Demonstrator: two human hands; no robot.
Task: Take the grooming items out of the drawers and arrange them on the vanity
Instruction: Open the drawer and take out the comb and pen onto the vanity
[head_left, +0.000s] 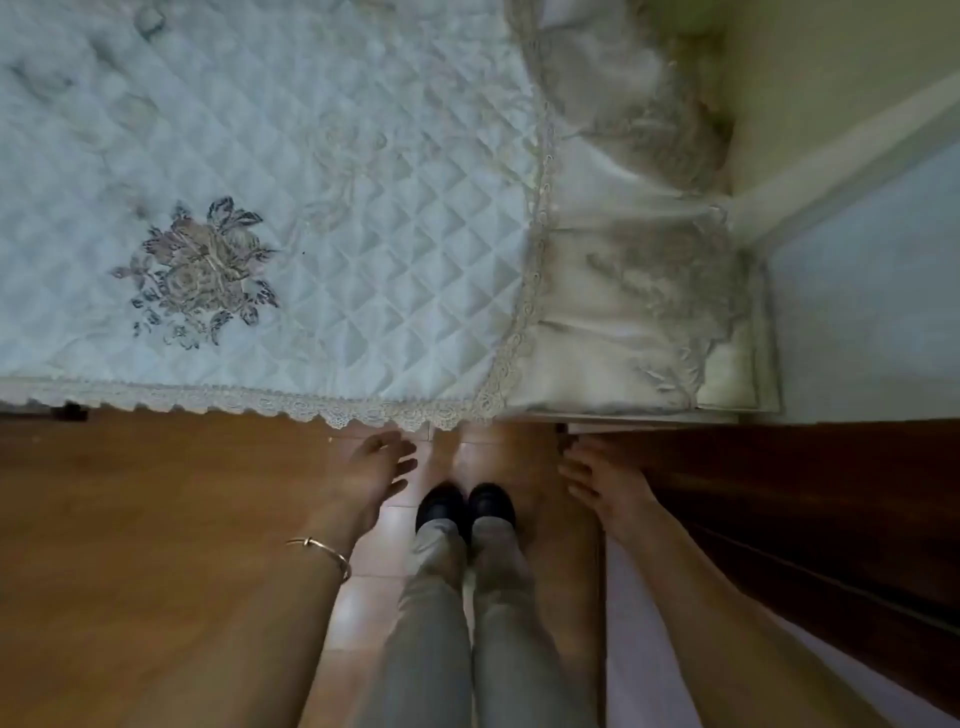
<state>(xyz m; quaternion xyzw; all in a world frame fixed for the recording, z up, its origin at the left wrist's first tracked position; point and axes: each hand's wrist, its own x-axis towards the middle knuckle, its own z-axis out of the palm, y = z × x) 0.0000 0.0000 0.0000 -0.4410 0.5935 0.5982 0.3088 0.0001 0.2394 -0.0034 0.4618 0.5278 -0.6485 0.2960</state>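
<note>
I look straight down at my own legs and dark shoes (465, 506) on a tiled floor. My left hand (374, 475) hangs in front of me with relaxed fingers and holds nothing; a thin gold bangle sits on its wrist. My right hand (597, 480) is also empty, fingers loosely spread, next to a dark wooden piece of furniture (805, 519) on the right. No grooming items or drawers show, and I cannot tell whether this furniture is the vanity.
A bed with a pale blue quilted cover (311, 208) and lace edging fills the upper view just ahead of my feet. A brown wooden surface (130, 545) lies at the left. A cream wall (831, 78) and pale floor are at the right.
</note>
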